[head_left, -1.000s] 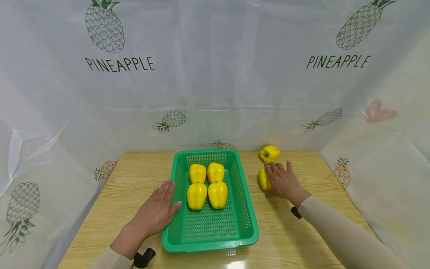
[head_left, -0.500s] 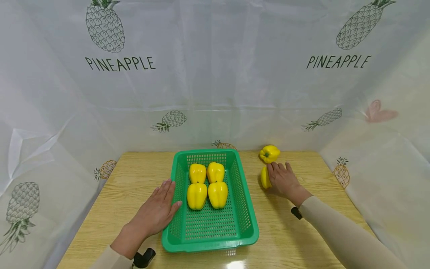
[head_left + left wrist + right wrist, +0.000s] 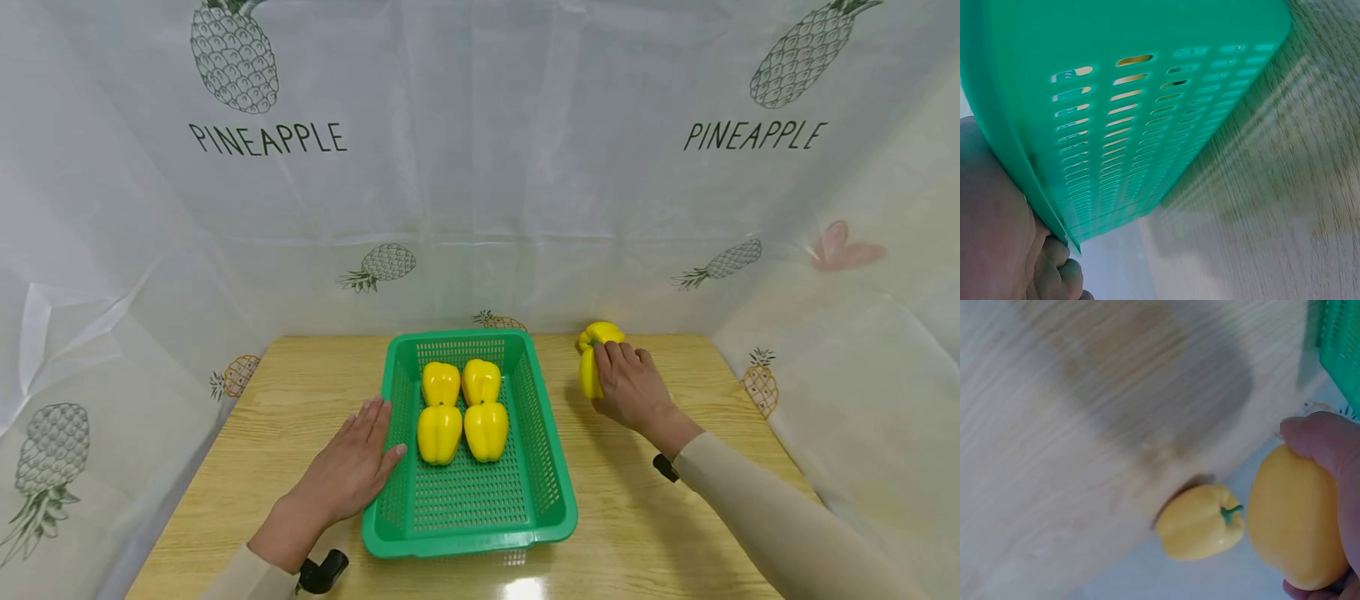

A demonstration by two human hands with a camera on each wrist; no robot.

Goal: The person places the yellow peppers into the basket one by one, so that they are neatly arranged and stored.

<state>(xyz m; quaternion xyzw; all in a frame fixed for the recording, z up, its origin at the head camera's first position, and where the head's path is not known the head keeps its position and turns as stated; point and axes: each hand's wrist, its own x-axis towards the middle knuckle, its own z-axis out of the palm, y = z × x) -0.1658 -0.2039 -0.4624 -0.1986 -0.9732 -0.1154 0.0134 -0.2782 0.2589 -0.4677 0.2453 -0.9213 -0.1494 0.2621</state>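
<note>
My right hand (image 3: 633,383) grips a yellow bell pepper (image 3: 1294,519), thumb on one side and fingertips curling round the other. In the right wrist view the held pepper hangs above the table, its shadow falling on the wood. Just behind it lies another yellow bell pepper (image 3: 1200,522) with a green stem, partly covered by the hand in the head view. My left hand (image 3: 345,471) rests with straight fingers on the left rim of a green plastic basket (image 3: 471,546). Inside the basket several yellow bell peppers (image 3: 487,432) sit in two rows toward the back.
The wooden table (image 3: 300,392) carries the basket at its middle. A white curtain (image 3: 480,183) printed with pineapples closes off the back and both sides. Slotted basket walls (image 3: 1129,125) stand upright beside the left hand.
My right hand has closed round the nearer loose pepper and lifted it slightly up toward the far one. The left hand and the basket stay put.
</note>
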